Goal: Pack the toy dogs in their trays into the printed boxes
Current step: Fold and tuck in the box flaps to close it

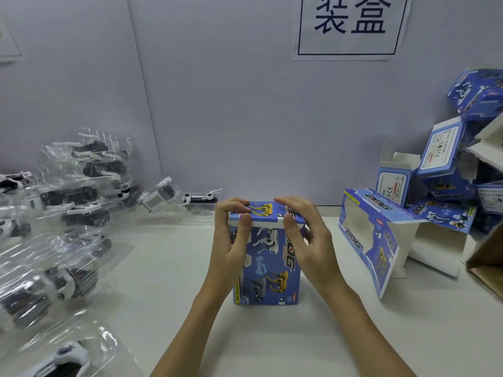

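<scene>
Both hands, left (pixel 231 240) and right (pixel 304 238), clamped the upright box's (pixel 268 270) top flap; its contents were hidden. Trayed dogs (pixel 68 213) lay left, open boxes (pixel 394 229) right.

left hand (pixel 231 235) and right hand (pixel 304 238) raised, fingers curled, thumbs pressing.

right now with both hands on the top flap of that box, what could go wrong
1. The left hand and right hand press the top flap of the upright blue box; a white edge still shows under it, so the flap may crease instead of tucking.
2. The box stands on its narrow end, so an uneven push could tip it.
3. The open box leans close on the right; an elbow could knock it.
</scene>
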The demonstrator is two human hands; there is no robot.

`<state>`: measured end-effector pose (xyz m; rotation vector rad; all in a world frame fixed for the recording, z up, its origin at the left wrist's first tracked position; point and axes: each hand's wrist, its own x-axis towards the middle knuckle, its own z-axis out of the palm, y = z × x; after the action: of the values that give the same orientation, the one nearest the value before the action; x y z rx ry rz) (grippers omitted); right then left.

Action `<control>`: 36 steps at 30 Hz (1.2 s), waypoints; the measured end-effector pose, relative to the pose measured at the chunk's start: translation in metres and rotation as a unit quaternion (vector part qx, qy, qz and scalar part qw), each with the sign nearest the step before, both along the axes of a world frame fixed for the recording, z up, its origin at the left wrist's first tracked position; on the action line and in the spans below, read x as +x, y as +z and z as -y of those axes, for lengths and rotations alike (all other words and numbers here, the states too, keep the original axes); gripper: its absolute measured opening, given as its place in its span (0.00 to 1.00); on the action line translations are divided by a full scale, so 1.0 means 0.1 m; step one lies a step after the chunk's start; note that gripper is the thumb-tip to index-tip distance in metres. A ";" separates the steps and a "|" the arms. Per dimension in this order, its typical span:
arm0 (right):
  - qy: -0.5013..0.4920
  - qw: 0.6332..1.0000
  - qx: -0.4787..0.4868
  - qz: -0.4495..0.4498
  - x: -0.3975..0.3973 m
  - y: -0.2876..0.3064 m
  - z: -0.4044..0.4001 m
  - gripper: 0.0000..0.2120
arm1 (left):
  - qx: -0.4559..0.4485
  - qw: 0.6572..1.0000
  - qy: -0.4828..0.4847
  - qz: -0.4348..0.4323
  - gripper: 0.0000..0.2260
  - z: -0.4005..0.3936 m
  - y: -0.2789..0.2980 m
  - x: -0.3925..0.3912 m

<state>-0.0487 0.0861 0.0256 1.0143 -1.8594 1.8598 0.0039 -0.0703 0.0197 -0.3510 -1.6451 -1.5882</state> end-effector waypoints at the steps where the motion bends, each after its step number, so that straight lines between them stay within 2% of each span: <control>1: -0.002 1.000 0.001 -0.001 -0.01 0.01 -0.01 0.12 | -0.008 1.000 0.009 -0.001 0.16 0.01 0.00 -0.01; 4: -0.021 1.000 -0.006 0.007 -0.02 0.01 0.00 0.13 | -0.007 0.998 0.058 0.007 0.20 0.00 -0.06 -0.04; 6: -0.060 0.998 -0.029 0.002 0.01 0.00 0.03 0.15 | -0.026 0.986 0.165 0.013 0.26 -0.02 -0.10 -0.05; 8: -0.103 0.992 -0.075 0.016 0.05 -0.01 0.07 0.19 | -0.103 0.961 0.255 0.020 0.32 -0.05 -0.15 -0.04; 9: -0.115 0.988 -0.098 0.033 0.06 0.00 0.08 0.21 | -0.160 0.948 0.272 0.031 0.37 -0.08 -0.16 -0.04; 11: -0.104 0.985 -0.119 0.066 0.08 0.01 0.08 0.22 | -0.235 0.931 0.269 0.073 0.54 -0.15 -0.17 -0.02; 12: -0.087 0.987 -0.115 0.072 0.08 0.02 0.07 0.22 | -0.242 0.929 0.267 0.089 0.60 -0.17 -0.17 -0.02; 14: -0.040 0.992 -0.095 0.080 0.06 0.05 0.03 0.21 | -0.243 0.923 0.282 0.096 0.66 -0.18 -0.14 -0.01; 16: -0.013 0.993 -0.079 0.089 0.06 0.10 -0.02 0.21 | -0.269 0.911 0.300 0.089 0.66 -0.16 -0.11 0.01; 18: -0.030 0.995 -0.057 0.082 0.05 0.13 -0.03 0.24 | -0.298 0.903 0.300 0.074 0.63 -0.12 -0.08 0.00; 22: -0.014 0.995 0.004 0.096 0.06 0.12 -0.01 0.24 | -0.271 0.924 0.264 0.057 0.61 -0.07 -0.04 -0.02; 24: -0.010 0.996 0.043 0.074 0.07 0.13 -0.03 0.23 | -0.258 0.931 0.257 0.043 0.60 -0.01 -0.03 -0.02; 28: 0.035 0.995 0.092 0.009 0.07 0.13 -0.05 0.24 | -0.330 0.901 0.282 0.014 0.57 0.00 -0.07 -0.02; 32: 0.069 0.994 0.083 0.016 0.11 0.13 -0.02 0.23 | -0.351 0.888 0.296 -0.011 0.54 -0.09 -0.10 -0.02; 36: 0.056 0.996 0.072 0.009 0.12 0.11 0.00 0.24 | -0.351 0.885 0.305 -0.011 0.55 -0.13 -0.11 -0.03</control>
<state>-0.0369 0.0865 0.0362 1.1749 -2.0106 1.8219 0.0008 -0.0574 0.0088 -0.1752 -2.0144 -0.4912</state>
